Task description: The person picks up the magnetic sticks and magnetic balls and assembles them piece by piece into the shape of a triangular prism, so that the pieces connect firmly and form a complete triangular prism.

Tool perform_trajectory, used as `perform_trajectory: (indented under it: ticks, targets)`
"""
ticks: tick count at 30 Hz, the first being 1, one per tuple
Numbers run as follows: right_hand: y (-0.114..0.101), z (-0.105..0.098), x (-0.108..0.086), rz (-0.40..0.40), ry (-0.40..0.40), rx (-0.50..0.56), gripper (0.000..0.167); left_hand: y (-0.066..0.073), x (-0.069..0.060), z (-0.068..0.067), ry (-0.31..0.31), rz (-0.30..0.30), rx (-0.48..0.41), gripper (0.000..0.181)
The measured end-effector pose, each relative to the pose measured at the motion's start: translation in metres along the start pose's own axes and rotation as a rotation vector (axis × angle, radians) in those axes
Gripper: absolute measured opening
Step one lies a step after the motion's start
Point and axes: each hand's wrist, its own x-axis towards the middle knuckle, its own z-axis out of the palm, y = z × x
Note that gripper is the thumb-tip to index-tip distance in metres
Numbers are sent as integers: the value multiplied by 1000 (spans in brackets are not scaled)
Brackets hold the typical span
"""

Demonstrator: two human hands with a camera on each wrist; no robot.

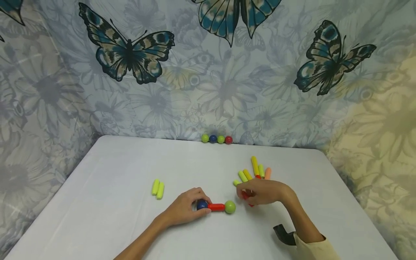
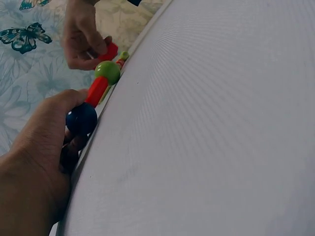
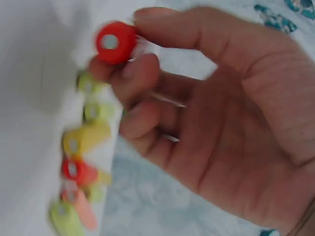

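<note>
Holding a shiny round blue ball [image 1: 201,204], the left hand [image 1: 183,207] sits near the right hand [image 1: 264,190], which pinches a short red stick [image 3: 121,42].

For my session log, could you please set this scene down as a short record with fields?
Left hand: holds the blue ball
Joined to that ball: red stick, with a green ball at its other end
Right hand: pinches a second red stick
Near right hand: coloured sticks
Left of left hand: two lime sticks
Far edge of white table: four balls, green, blue, green, red
</note>
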Motion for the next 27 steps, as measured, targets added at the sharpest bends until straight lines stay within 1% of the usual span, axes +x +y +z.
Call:
perform_trajectory:
  ticks: [1,2,4,6,8,10,13,18,23,25,27]
  targets:
    - [-1,1,4,-58,31,11,13,0,-1,0,-2,-3,2,17]
    - [-1,3,8,-97,67,23,11,-1,-1,0,-2,-5,6,17]
    - [-2,7,18,-136,149,42,11,-1,-1,-1,2,-9,10,17]
    - [-2,11,25,-132,212,60,12,0,0,-1,4,-14,11,17]
    - [-1,16,31,-101,242,84,13,1,1,-1,1,-21,13,17]
    - [-1,20,35,-73,242,100,13,1,1,0,-6,-26,14,17]
    - [-3,23,38,-36,220,115,14,2,2,1,-14,-36,22,18]
    - [-7,21,39,-18,169,121,16,3,4,-2,-4,-44,29,18]
    - [-8,25,37,-3,108,138,18,3,1,0,-17,-61,27,19]
    - [-8,25,35,0,104,144,21,3,-1,2,-16,-67,22,19]
    - [-8,20,32,0,121,142,24,2,-1,3,-16,-71,16,19]
